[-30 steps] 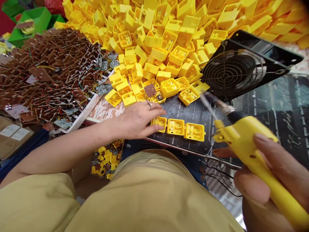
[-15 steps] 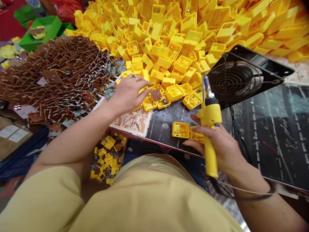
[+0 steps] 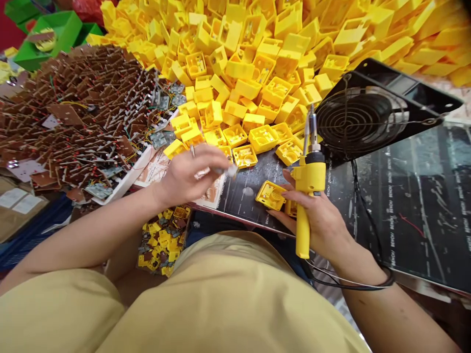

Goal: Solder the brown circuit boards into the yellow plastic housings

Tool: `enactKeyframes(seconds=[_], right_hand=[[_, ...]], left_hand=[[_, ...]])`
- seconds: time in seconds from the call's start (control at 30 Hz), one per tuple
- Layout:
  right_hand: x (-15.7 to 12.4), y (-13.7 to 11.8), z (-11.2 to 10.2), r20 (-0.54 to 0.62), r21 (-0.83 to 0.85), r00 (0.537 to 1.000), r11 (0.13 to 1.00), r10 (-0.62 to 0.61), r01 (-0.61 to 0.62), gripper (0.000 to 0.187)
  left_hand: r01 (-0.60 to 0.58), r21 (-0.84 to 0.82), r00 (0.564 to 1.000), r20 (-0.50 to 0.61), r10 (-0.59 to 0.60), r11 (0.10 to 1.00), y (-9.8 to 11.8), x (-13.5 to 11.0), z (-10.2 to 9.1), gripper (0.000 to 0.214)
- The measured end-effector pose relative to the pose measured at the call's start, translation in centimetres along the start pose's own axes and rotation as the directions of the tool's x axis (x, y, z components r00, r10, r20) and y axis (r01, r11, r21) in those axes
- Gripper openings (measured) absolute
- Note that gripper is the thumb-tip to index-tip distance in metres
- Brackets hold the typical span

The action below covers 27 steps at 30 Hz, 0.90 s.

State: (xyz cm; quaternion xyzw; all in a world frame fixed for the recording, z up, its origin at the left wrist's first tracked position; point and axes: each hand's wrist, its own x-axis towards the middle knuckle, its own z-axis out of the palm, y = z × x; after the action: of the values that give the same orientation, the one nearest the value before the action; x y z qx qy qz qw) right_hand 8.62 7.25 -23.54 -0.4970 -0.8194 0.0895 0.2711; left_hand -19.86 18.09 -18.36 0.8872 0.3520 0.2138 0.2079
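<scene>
My left hand (image 3: 195, 171) is pinched over the near bench edge, holding a small circuit board (image 3: 232, 170), blurred and seen nearly edge-on. In my right hand (image 3: 324, 218) is a yellow soldering gun (image 3: 304, 211), its metal tip pointing up and away from me. The fingers of that hand also reach to a yellow plastic casing (image 3: 271, 195) lying tilted, open side up, on the bench, with a second casing (image 3: 291, 208) partly hidden under them. Several open casings (image 3: 245, 156) lie just beyond my left hand.
A large heap of yellow casings (image 3: 253, 88) covers the back. Brown circuit boards (image 3: 84, 108) are piled at left. A black fan (image 3: 360, 113) with a wire guard stands at right, its cable running down the bench (image 3: 415, 196). Below the edge, a box holds yellow parts (image 3: 164, 240).
My left hand has drawn back toward me from the casings, and the brown board that lay on them is gone from there. My right hand has shifted slightly left; the casing it touches has tilted.
</scene>
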Motion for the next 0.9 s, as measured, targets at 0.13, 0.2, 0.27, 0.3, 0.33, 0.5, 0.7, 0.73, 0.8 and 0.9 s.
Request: enactKeyframes(seconds=[0.13,0.2,0.27,0.3,0.33,0.5,0.7,0.73,0.8,0.9], right_hand=[[-0.1,-0.4,0.2,-0.001,0.004,0.999,0.999,-0.046,0.046,0.035],[0.0,-0.5,0.3,0.012,0.005,0.997,0.997,-0.072,0.072,0.034],[0.3,-0.6,0.4,0.018,0.004,0.996,0.996,-0.089,0.089,0.035],[0.4,-0.6,0.4,0.01,0.006,0.995,0.995,-0.099,0.099,0.037],[0.5,-0.6,0.4,-0.005,0.007,0.994,0.994,-0.11,0.11,0.038],[0.3,-0.8,-0.3,-0.099,-0.051,0.985,0.989,-0.144,0.139,0.043],[-0.2,-1.0,-1.1,-0.2,-0.124,0.971,0.986,-0.134,0.11,0.054],[-0.1,-1.0,-1.0,-0.195,-0.124,0.972,0.986,-0.13,0.107,0.055],[0.5,-1.4,-0.6,-0.159,-0.132,0.978,0.985,-0.135,0.115,0.053],[1.4,-2.1,0.2,-0.126,-0.15,0.977,0.977,-0.174,0.155,0.045]], left_hand=[[-0.272,0.093,0.945,0.214,0.247,0.958,-1.0,-3.7,0.7,0.038],[-0.246,0.141,0.962,0.156,0.224,0.959,-0.6,-3.8,0.5,0.037],[-0.151,0.173,0.988,0.067,0.142,0.973,0.3,-3.1,0.3,0.03],[-0.119,0.19,0.992,0.051,0.111,0.975,0.9,-2.5,0.2,0.028],[-0.114,0.215,0.993,0.058,0.104,0.97,1.4,-2.0,0.3,0.027],[-0.201,0.413,0.974,0.183,0.136,0.888,3.0,-0.2,2.1,0.025],[-0.179,0.444,0.984,0.088,0.156,0.878,2.1,-0.5,3.9,0.021],[-0.177,0.425,0.984,0.06,0.168,0.888,1.9,-0.7,4.0,0.022],[-0.173,0.391,0.984,0.021,0.179,0.904,1.6,-0.9,4.1,0.02],[-0.169,0.382,0.984,0.014,0.178,0.909,1.5,-1.3,4.2,0.02]])
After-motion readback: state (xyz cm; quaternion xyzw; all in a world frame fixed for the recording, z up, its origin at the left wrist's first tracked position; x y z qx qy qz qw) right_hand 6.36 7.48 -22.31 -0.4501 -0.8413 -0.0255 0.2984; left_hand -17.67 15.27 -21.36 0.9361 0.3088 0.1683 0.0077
